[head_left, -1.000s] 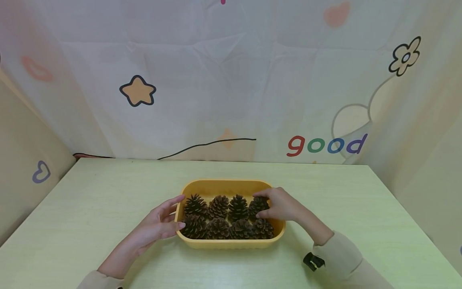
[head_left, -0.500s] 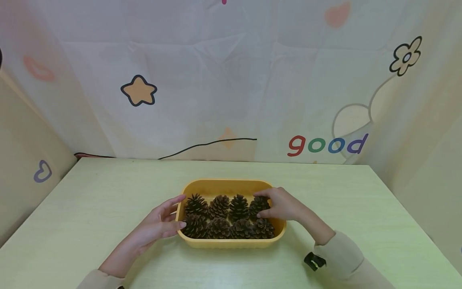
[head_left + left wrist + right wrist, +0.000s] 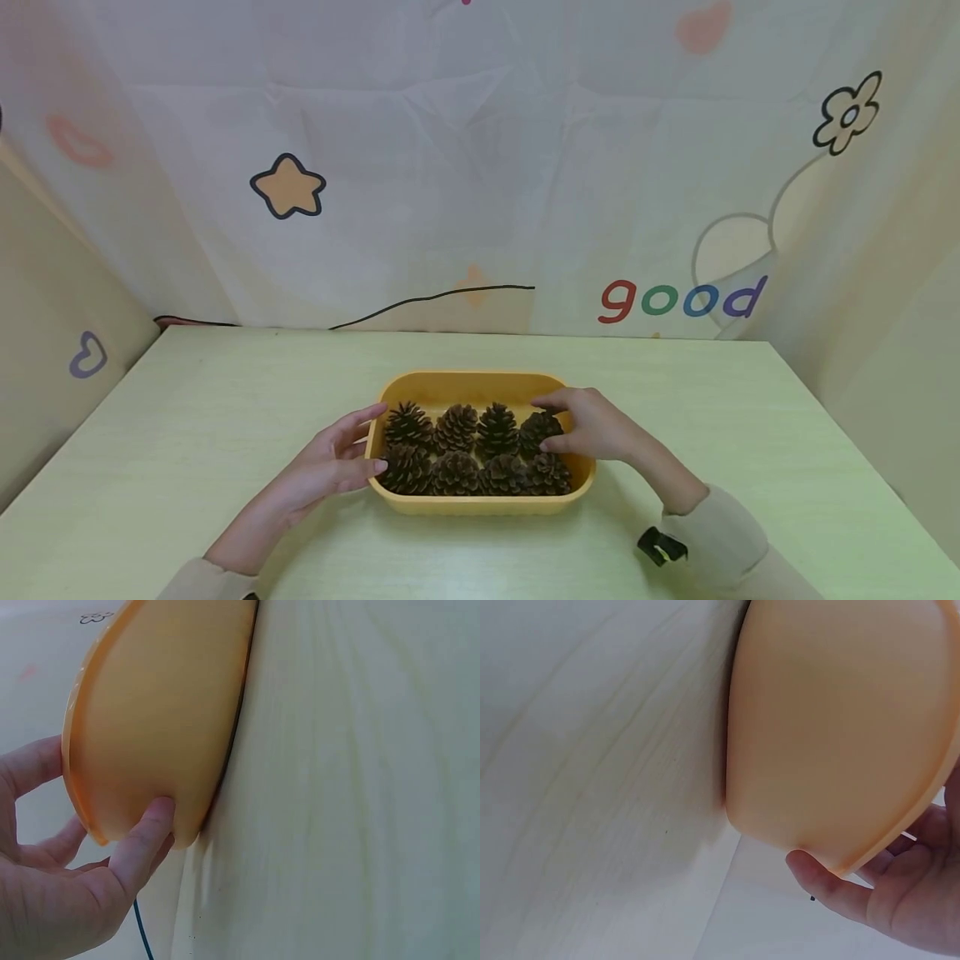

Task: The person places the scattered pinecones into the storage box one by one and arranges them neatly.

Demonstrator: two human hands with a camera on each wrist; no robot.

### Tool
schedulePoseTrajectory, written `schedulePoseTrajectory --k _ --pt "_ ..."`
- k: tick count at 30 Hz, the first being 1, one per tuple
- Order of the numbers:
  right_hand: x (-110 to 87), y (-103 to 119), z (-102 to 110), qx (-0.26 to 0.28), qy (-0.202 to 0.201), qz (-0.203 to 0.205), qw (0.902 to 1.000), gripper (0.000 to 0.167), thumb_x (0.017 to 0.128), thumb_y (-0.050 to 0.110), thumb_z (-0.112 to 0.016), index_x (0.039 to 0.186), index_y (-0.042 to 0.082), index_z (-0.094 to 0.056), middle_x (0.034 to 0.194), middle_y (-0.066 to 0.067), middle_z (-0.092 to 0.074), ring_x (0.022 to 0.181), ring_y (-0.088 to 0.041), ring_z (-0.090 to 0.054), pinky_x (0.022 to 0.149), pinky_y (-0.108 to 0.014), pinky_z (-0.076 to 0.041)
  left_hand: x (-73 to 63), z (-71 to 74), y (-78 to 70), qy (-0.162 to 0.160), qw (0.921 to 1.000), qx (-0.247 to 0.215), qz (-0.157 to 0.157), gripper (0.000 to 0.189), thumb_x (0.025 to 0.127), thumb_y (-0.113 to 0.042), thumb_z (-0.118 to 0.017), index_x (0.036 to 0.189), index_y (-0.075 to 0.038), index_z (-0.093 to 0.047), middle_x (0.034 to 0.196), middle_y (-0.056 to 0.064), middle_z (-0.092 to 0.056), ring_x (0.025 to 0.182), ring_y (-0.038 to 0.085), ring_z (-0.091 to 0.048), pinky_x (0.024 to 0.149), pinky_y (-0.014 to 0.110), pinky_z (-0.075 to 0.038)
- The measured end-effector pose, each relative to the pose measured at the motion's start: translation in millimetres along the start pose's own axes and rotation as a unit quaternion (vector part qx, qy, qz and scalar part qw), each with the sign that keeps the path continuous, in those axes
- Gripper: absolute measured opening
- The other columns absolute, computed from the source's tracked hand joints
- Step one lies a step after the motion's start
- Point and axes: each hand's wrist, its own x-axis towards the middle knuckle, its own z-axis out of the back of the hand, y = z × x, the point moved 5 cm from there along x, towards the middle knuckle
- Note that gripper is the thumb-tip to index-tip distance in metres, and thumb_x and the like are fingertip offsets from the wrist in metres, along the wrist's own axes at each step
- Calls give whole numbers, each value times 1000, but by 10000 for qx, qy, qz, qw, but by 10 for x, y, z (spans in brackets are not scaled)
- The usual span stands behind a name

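Note:
In the head view, a yellow plastic basin (image 3: 480, 506) stands on the table. It holds several brown pine cones (image 3: 455, 428) in two rows. My left hand (image 3: 337, 454) grips the basin's left end, with its thumb and index finger over the rim; the left wrist view shows a fingertip against the outer wall (image 3: 161, 720). My right hand (image 3: 588, 425) reaches over the right rim. Its thumb and index finger are spread about the back right pine cone (image 3: 538, 429), partly hiding it. In the right wrist view, one fingertip lies close to the basin's outside (image 3: 840, 727).
The pale table (image 3: 187, 433) extends around the basin on all sides. A printed cloth backdrop (image 3: 420, 167) hangs behind it, with cloth at both sides too. A small black object (image 3: 662, 547) sits at the right sleeve cuff (image 3: 716, 533).
My right hand has shifted slightly to the right, its fingertips drawing back a little from the pine cone's left side. The left hand keeps its place, and the pine cones stay in their rows.

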Motion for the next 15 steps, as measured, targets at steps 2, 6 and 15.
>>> schedulePoseTrajectory --k 2,6,15 --pt "-13 3 5 17 -5 22 10000 49 76 9 -72 120 -5 -56 116 -17 -60 105 -32 -56 86 -44 -47 1 2 -3 -9 10000 28 1 77 80 -11 -68 143 -11 -24 147 25 -14 129 43 -26 87 41 -47" --pt "-37 9 15 57 -25 75 10000 48 77 8 -72 120 -5 -56 116 -17 -60 104 -32 -56 86 -44 -47 -5 12 -11 -80 9998 166 1 76 80 -11 -68 143 -11 -26 147 25 -14 129 45 -25 88 42 -46" --pt "-88 6 33 154 -129 176 9996 46 77 8 -71 119 -5 -56 114 -17 -61 103 -31 -57 86 -44 -47 -73 26 -100 -277 9965 775 -169 71 82 -15 -66 142 -10 -28 147 23 -17 128 50 -21 91 51 -41"
